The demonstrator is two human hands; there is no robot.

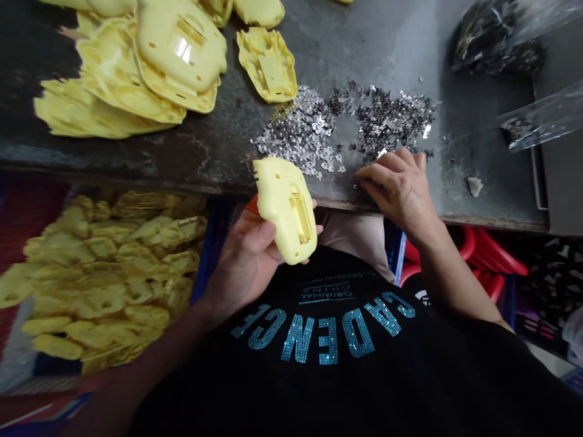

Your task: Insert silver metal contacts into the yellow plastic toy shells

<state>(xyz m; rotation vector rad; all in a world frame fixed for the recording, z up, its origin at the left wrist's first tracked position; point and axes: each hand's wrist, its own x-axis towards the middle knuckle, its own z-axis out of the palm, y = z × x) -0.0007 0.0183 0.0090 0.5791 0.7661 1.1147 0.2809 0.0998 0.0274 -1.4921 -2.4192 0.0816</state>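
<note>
My left hand (255, 255) grips a yellow plastic shell (285, 212), its outer face with an open battery slot turned up, just off the table's front edge. Fingers wrap beneath it and the thumb presses its left side. At the table edge, my right hand (398, 185) has its fingertips pinched together by a pile of small dark metal clips (387, 121). Whatever lies between those fingertips is too small or hidden to make out. Left of that pile lies a heap of flat silvery metal contact pieces (300, 130).
Stacked yellow shells (177, 54) cover the table's left side, and a single shell (268, 64) lies beyond the silvery heap. A crate of yellow shells (113, 273) stands below at left. Plastic bags of metal parts (496, 42) lie at right. Red plastic parts (492, 258) sit underneath.
</note>
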